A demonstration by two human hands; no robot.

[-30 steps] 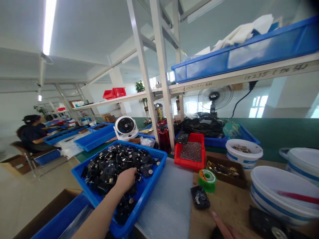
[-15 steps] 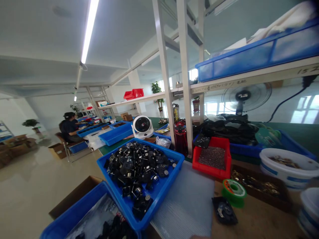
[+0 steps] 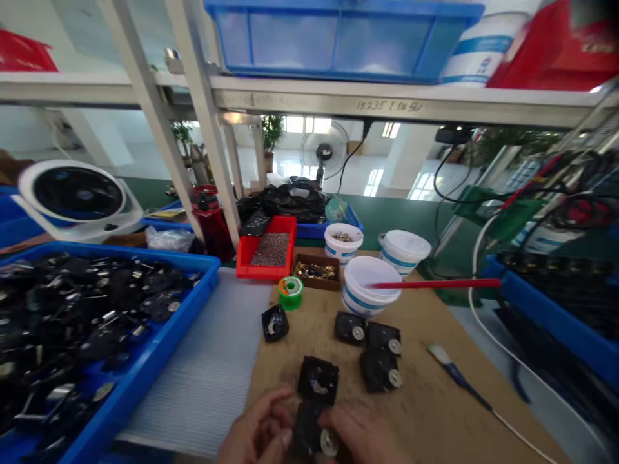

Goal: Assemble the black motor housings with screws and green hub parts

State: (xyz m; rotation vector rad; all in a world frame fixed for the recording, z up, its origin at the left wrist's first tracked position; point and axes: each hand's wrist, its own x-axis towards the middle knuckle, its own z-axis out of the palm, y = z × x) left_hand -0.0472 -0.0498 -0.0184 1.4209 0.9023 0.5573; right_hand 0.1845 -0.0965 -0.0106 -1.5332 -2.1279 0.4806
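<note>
At the bottom middle lies a black square gear unit [image 3: 307, 422] with a silver gear wheel at one corner. My right hand [image 3: 362, 435] grips its right side, fingers bent over it. My left hand [image 3: 264, 428] is at its left edge, fingers curled and thumb close to the unit; blur hides what is between those fingers. Just beyond lies another black unit [image 3: 318, 380], showing a pale curved piece. To the right sit several similar units with silver wheels, including one unit [image 3: 351, 327] at the back. A further black unit [image 3: 275, 323] lies near the green solder spool [image 3: 290, 293].
A blue tray [image 3: 193, 283] heaped with black units stands left. Behind the cardboard mat [image 3: 411, 412] are a red bin [image 3: 245, 267] of small parts, a brown box [image 3: 316, 281] and white tubs [image 3: 370, 299]. A brush-like tool [image 3: 457, 374] with a white cable lies right. A shelf [image 3: 309, 96] spans above.
The view has swung right and down onto the mat. Both my hands and the gear unit between them have come into view; earlier only a sliver of skin showed at the bottom edge.
</note>
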